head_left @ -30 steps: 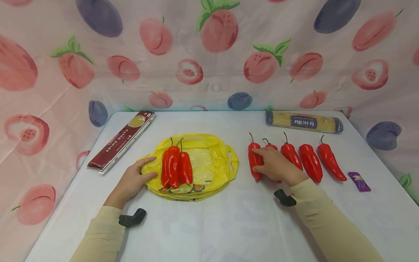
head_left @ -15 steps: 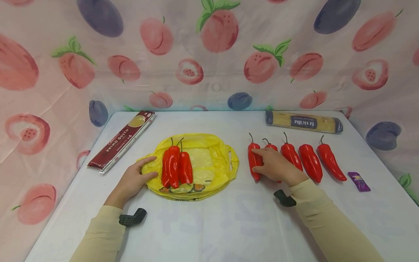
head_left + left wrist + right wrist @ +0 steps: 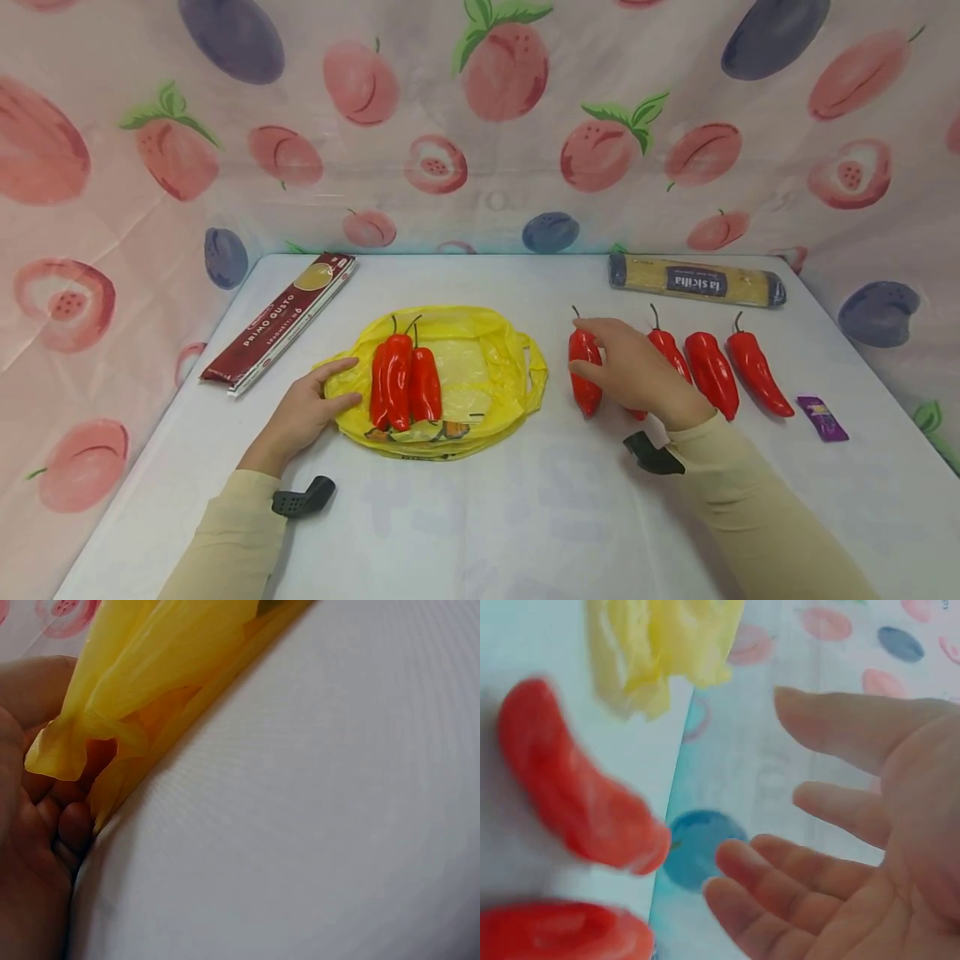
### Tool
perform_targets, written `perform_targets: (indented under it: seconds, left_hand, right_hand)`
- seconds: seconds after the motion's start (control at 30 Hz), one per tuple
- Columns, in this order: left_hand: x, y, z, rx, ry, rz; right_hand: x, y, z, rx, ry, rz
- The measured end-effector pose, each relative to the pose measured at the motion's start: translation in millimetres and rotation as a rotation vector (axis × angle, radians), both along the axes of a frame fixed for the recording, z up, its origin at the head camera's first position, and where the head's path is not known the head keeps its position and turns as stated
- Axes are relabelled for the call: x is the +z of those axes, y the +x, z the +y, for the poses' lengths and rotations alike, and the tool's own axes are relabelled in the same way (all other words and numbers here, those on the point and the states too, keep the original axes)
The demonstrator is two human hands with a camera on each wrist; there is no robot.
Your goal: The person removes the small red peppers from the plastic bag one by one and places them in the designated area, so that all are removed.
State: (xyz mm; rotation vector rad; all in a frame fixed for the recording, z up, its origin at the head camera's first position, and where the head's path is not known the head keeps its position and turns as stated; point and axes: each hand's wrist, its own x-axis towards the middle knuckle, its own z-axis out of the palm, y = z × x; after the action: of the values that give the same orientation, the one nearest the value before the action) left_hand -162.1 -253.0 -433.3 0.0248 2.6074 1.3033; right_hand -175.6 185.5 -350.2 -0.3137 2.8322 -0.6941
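Red pepper (image 3: 587, 398) lies beneath the right hand (image 3: 639, 367)

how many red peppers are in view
8: three peppers in the yellow bag, five peppers lined up right of it, one mostly behind the right hand. More may be hidden.

A pale pink curtain (image 3: 517, 158) printed with red peaches (image 3: 506, 71), dark blue plums (image 3: 551, 232) and green leaves (image 3: 648, 108) hangs behind the white table (image 3: 480, 533) and along its left and right sides. Soft light falls on the tabletop, which looks bluish near its back edge.
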Motion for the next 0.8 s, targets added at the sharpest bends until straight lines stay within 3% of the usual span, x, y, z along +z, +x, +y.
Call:
perform_targets:
  seconds: [0.17, 0.33, 0.63, 0.8]
  left_hand:
    - [-0.6, -0.1, -0.3, 0.001, 0.003, 0.005]
    - [-0.5, 0.1, -0.1, 0.003, 0.007, 0.005]
    - [0.3, 0.0, 2.0, 0.006, 0.011, -0.012]
    - [1.5, 1.2, 1.2, 0.008, 0.009, -0.006]
  right_hand:
    - [2.2, 2.3, -20.8, 0.022, -0.065, 0.048]
    - [-4.6, 6.4, -51.0, 0.099, -0.153, 0.078]
    - [-16.9, 10.9, -109.6, 0.226, -0.258, 0.084]
    - [-22.0, 9.9, -138.1, 0.269, -0.294, 0.038]
